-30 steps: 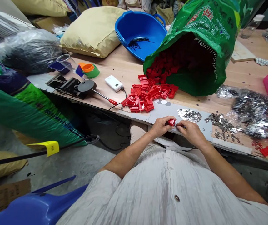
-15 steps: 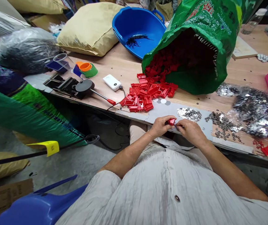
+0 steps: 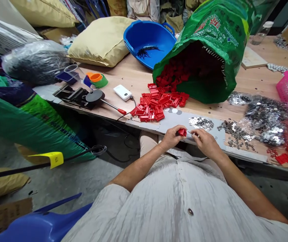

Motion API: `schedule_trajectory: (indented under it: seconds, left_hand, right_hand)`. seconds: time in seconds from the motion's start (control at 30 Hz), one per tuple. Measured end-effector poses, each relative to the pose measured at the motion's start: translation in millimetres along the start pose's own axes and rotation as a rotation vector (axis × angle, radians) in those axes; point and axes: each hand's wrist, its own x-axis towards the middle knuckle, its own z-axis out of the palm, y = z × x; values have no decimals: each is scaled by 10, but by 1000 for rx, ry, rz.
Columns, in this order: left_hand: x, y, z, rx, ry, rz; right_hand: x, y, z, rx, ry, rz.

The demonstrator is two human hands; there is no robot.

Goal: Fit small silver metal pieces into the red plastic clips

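Observation:
My left hand (image 3: 171,137) is closed on a small red plastic part (image 3: 182,132) just over the table's front edge. To its right, my right hand (image 3: 204,140) pinches a small, thin metal piece (image 3: 189,132), too small to name, close beside the red part with a slight gap. A heap of similar red plastic parts (image 3: 156,106) lies beyond my left hand, spilling from the mouth of a green woven sack (image 3: 209,97). Past my right hand are a pile of shiny flat metal pieces (image 3: 201,123) and a darker pile of small metal parts (image 3: 234,132).
A black hand press (image 3: 78,97) with a red-tipped lever and a white power bank (image 3: 123,92) stand left of the heap. A blue basin (image 3: 131,38) holds thin black pieces. Bagged metal parts (image 3: 267,117) and a pink basket (image 3: 285,87) are at the right.
My right hand has drawn slightly away from the red part, so the thin metal piece now shows between the hands. The view has shifted a little.

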Motion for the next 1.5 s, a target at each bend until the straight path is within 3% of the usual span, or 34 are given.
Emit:
schedule_trajectory:
  seconds: [0.13,0.23,0.37,0.47,0.7,0.93,1.13,1.27,1.37,1.5]
  left_hand:
    - [-70,100,56,-250,76,-24]
    - [-114,222,96,-601,110,-154]
    - [-174,364,122,-1103,49,-377]
    - [-213,427,136,-1267,28,-474]
    - [-260,498,187,-1404,69,-605]
    - [-290,489,255,-1468,112,-597]
    - [-293,496,264,-1482,143,-648]
    - [-315,522,257,-1450,157,-606]
    - [-341,543,257,-1432,157,-569]
    - [-356,554,274,-1448,149,-550]
  right_hand:
    - [-94,11,-106,186,-2,47]
    - [-151,-62,-161,341,-83,78]
    - [-187,-218,-185,386,-162,8]
    - [-185,-288,-172,390,-150,-21]
    - [-182,-288,-139,377,-102,-31]
    - [-190,-282,-136,326,-54,-19]
    - [-190,-278,-162,216,-106,-49]
    - [-198,-304,-139,148,-41,-28]
    - [-203,-301,-90,203,-28,-17]
    - [-188,-251,1,471,17,48]
